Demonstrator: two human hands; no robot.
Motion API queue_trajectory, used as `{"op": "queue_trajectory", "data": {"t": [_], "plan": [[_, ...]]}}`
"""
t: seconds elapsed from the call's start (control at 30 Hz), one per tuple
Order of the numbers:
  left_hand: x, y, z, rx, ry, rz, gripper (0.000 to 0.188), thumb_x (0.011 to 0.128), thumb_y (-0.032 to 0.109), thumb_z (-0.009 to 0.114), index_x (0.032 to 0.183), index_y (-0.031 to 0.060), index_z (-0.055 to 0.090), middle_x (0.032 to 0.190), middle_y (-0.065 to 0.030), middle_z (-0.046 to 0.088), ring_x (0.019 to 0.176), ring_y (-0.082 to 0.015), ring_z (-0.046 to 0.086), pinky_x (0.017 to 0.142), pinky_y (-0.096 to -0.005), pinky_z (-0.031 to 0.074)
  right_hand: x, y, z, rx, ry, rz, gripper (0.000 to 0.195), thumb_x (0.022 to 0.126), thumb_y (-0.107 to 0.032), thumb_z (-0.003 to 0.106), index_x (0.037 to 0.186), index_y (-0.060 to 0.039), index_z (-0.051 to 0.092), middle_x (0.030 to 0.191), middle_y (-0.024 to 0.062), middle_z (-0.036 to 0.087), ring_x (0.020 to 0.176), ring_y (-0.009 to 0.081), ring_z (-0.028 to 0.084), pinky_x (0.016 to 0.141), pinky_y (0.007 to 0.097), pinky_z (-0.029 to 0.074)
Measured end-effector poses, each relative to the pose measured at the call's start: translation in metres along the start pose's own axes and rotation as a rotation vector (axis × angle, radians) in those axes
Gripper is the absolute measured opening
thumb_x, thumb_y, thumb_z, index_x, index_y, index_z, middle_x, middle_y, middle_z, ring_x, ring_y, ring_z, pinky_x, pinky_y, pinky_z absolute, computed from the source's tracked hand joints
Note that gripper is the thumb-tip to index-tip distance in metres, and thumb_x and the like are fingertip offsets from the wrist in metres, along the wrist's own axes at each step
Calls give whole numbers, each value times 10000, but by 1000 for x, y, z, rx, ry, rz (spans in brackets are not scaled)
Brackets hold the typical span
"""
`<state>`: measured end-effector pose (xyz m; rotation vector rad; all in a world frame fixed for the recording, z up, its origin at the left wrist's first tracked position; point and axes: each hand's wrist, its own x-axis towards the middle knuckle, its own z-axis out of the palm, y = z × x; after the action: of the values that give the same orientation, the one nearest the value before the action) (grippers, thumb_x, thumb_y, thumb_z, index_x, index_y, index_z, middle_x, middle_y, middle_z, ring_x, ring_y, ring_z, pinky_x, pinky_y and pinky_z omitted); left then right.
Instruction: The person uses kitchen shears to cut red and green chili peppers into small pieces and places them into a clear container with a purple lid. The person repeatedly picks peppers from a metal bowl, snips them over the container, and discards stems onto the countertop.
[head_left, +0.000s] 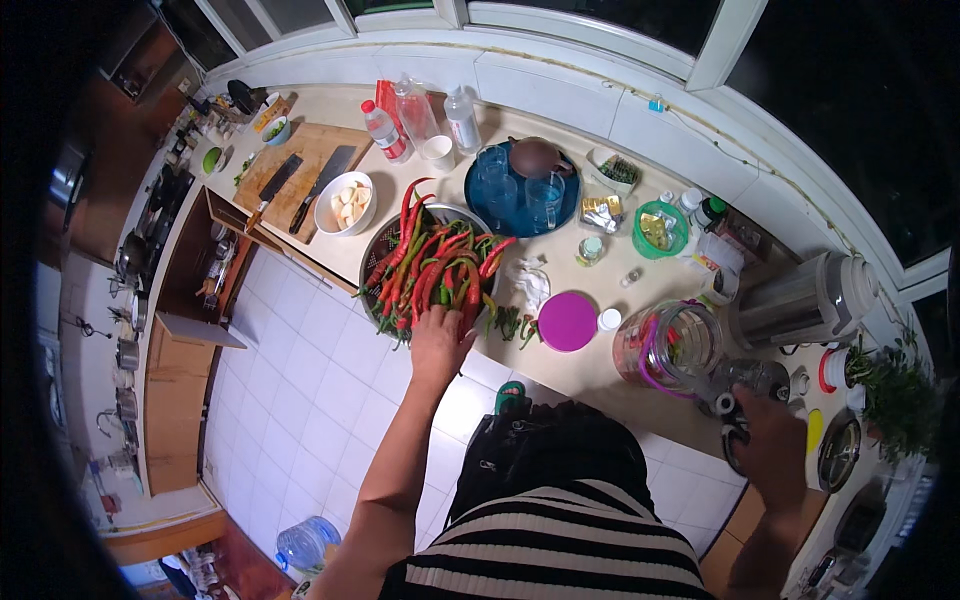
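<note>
My left hand (441, 341) rests on the near edge of a heap of red and green chili peppers (442, 262) in a metal colander (371, 255); its fingertips touch or grip the peppers, which I cannot tell. On the right, my right hand (769, 435) has its fingers around the black handles of scissors (731, 442); the blades are hard to make out. Beside it lies a clear plastic bottle (757, 379). A wide glass jar (660, 345) with a purple handle holds some cut red and green pieces. Green pepper stems (514, 324) lie beside a purple lid (568, 322).
A wooden cutting board (300, 165) bears two knives, left of a white bowl (369, 217) of garlic cloves. Behind stand plastic bottles (386, 135) and a blue tray (480, 206) with a teapot and glasses. A steel thermos pot (795, 300) stands at right.
</note>
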<state>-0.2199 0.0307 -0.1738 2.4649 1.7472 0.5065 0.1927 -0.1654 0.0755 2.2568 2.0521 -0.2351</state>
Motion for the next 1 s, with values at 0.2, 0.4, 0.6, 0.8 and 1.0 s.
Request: {"op": "queue_trajectory", "data": {"t": [0.2, 0.4, 0.6, 0.8, 1.0], "plan": [[19, 3, 22, 150, -99, -40, 250, 758, 152, 720, 957, 46, 613, 1000, -128, 617, 983, -325, 621, 827, -443, 546, -31, -8, 45, 103, 82, 86, 586, 717, -164, 835, 1268, -101, 648, 876, 116, 679, 770, 289, 678, 682, 412, 521], [25, 5, 21, 158, 25, -192, 285, 733, 194, 685, 940, 15, 604, 978, -144, 620, 944, -338, 637, 784, -443, 566, -39, -14, 67, 270, 117, 149, 610, 717, -211, 872, 1269, -86, 644, 890, 106, 687, 747, 256, 674, 678, 378, 520], [33, 6, 24, 202, -24, -206, 330, 755, 227, 748, 996, 50, 609, 1039, -127, 611, 1033, -324, 606, 881, -460, 508, -36, -21, 80, 315, 54, 195, 625, 727, -250, 874, 1281, -88, 636, 956, 116, 701, 782, 263, 692, 714, 401, 533], [48, 4, 30, 69, 5, -170, 364, 790, 256, 795, 1039, 53, 624, 1078, -151, 609, 1069, -357, 596, 877, -470, 516, -37, -19, 85, 342, 38, 183, 609, 753, -266, 860, 1287, -83, 632, 976, 125, 696, 777, 270, 688, 714, 412, 532], [58, 0, 20, 25, -206, -183, 486, 753, 287, 826, 1127, 36, 643, 1156, -205, 612, 1125, -395, 595, 948, -479, 516, -40, -31, 67, 414, 33, 208, 570, 765, -215, 839, 1280, -85, 632, 950, 136, 703, 806, 291, 705, 722, 409, 543]]}}
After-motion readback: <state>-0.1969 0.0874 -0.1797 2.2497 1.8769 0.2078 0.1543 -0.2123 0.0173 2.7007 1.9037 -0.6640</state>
